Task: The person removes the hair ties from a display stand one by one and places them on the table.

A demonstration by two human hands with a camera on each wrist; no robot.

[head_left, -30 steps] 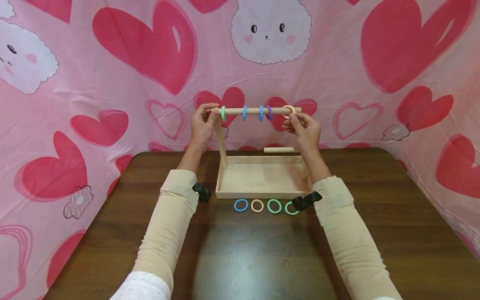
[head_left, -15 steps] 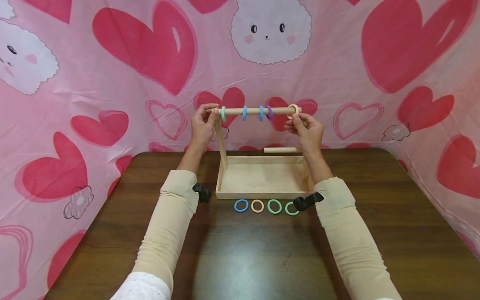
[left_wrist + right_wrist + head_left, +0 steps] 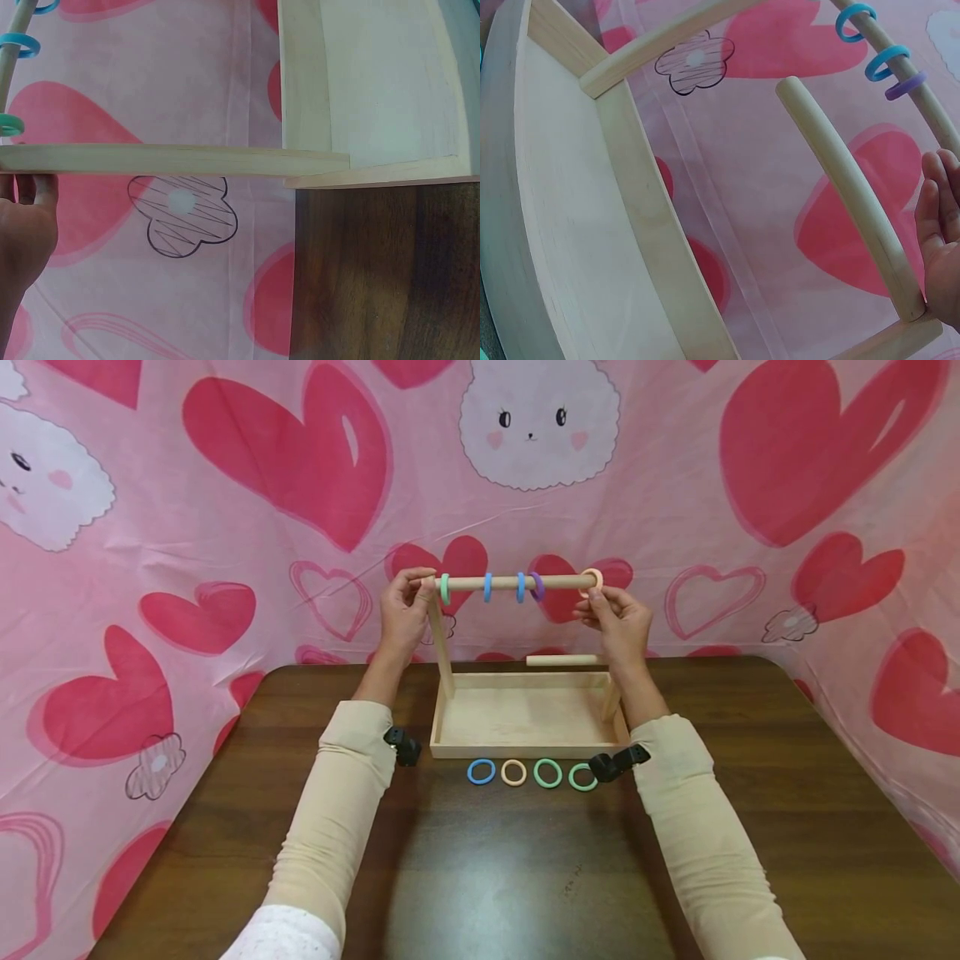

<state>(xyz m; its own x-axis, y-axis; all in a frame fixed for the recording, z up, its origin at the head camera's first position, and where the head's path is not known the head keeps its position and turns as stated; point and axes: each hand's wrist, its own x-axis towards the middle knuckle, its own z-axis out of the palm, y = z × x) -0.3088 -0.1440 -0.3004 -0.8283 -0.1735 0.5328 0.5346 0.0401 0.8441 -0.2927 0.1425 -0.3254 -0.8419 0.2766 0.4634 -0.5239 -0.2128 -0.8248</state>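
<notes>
My left hand [image 3: 405, 610] grips the top of the wooden post [image 3: 442, 647], where the upper rod [image 3: 467, 583] begins. On that rod hang a mint green ring [image 3: 446, 589], two blue rings [image 3: 488, 587] and a purple ring [image 3: 538, 587]. At the rod's right tip, my right hand [image 3: 622, 627] pinches a peach ring [image 3: 599, 578] between thumb and finger. Whether the ring still encircles the tip is hard to tell. In the right wrist view the fingers [image 3: 930, 210] show at the edge; the peach ring is out of that view.
Below is the stand's wooden tray base [image 3: 525, 750], with a shorter lower rod [image 3: 562, 661] on its right post [image 3: 611, 697]. In front lie a blue ring [image 3: 470, 774], a peach ring [image 3: 504, 773] and two green rings [image 3: 537, 774] on the dark table [image 3: 480, 877]. A heart-patterned cloth [image 3: 660, 493] hangs behind.
My right hand has slid the peach ring to the right along the upper rod, up to its tip. The left hand stays at the post top, and the other rings have not moved.
</notes>
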